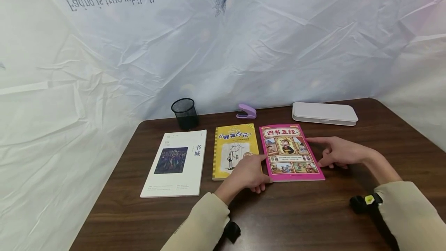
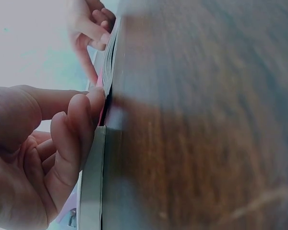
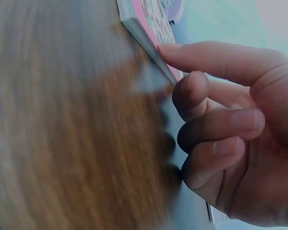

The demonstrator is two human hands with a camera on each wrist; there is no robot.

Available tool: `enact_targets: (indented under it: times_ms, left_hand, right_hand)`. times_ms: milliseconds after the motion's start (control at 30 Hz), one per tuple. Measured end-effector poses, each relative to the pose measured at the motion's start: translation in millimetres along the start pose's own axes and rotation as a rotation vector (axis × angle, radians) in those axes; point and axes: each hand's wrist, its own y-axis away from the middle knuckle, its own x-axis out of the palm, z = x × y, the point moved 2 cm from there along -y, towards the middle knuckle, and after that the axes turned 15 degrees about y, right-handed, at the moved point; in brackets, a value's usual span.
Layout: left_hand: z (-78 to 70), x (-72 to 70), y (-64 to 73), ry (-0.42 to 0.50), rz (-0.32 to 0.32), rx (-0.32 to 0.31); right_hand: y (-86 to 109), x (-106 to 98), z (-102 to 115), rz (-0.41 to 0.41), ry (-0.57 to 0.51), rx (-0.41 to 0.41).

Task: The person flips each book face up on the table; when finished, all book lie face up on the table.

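A pink comic-style book [image 1: 290, 154] with Chinese lettering lies on the dark wooden table between both hands. My left hand [image 1: 248, 171] touches its left edge with the index finger and its lower left corner with the thumb, partly covering the yellow book [image 1: 236, 146] beside it. On the other side, my right hand [image 1: 343, 152] has a straight index finger and the thumb against the right edge. In the right wrist view, the thumb [image 3: 170, 51] meets the book's edge and the other visible fingers bend loosely. Left fingertips [image 2: 97, 99] meet the book's corner in the left wrist view.
A white book [image 1: 175, 165] lies at the left. Along the back stand a black mesh pen holder [image 1: 186, 115], a purple stapler [image 1: 247, 110] and a white case [image 1: 324, 112]. White sheeting [image 1: 244, 49] hangs behind the table [image 1: 289, 220].
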Motion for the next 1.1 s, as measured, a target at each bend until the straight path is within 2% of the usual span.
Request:
enact_targets:
  times_ms: [233,667,1100]
  left_hand:
    - [-0.2,1.4,-0.8,-0.001,-0.003,0.007]
    - [-2.3,1.7,-4.1,-0.038,-0.013,0.005]
    - [2.1,-0.8,-6.5,0.03,-0.015,0.004]
  right_hand:
    - [4.0,-0.5,-3.3,0.05,-0.039,-0.022]
    - [1.5,-2.1,-4.4,0.035,-0.029,-0.019]
    - [1.1,-1.7,-8.1,0.027,-0.017,0.007]
